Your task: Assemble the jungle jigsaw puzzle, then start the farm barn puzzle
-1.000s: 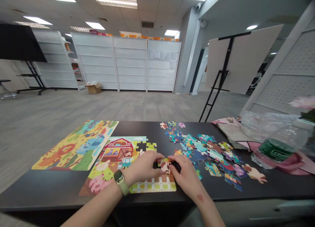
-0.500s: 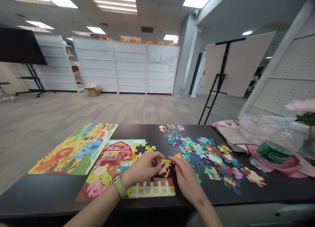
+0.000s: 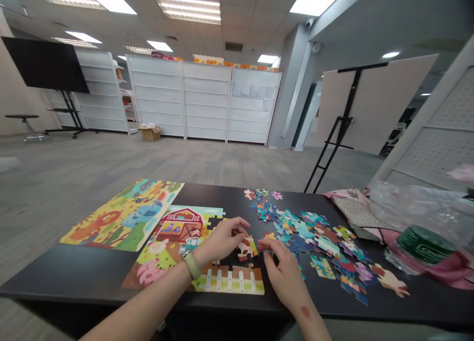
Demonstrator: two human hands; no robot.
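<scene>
A partly assembled farm jigsaw puzzle (image 3: 159, 247) lies on the black table, with a red barn, a pink pig and a white fence along its lower edge. In its right part, above the fence, rests a brown-and-white cow puzzle piece (image 3: 246, 249), slightly tilted, with dark gaps around it. My left hand (image 3: 225, 238) hovers over the puzzle just left of this piece, thumb and fingers apart, and hides part of the picture. My right hand (image 3: 282, 264) is beside the piece's right edge, fingers loosely bent and thumb apart, holding nothing visible.
Loose puzzle pieces (image 3: 303, 232) spread over the table's right half. A finished animal puzzle (image 3: 122, 217) lies at the left. A plastic bottle with a green label (image 3: 425, 245) and a pink cloth bag (image 3: 355, 210) are at the far right. An easel board (image 3: 377, 104) stands beyond.
Both hands have loosened from the cow piece; my left fingers have lifted and spread, and my right hand has eased off its edge. The camera view has turned slightly left.
</scene>
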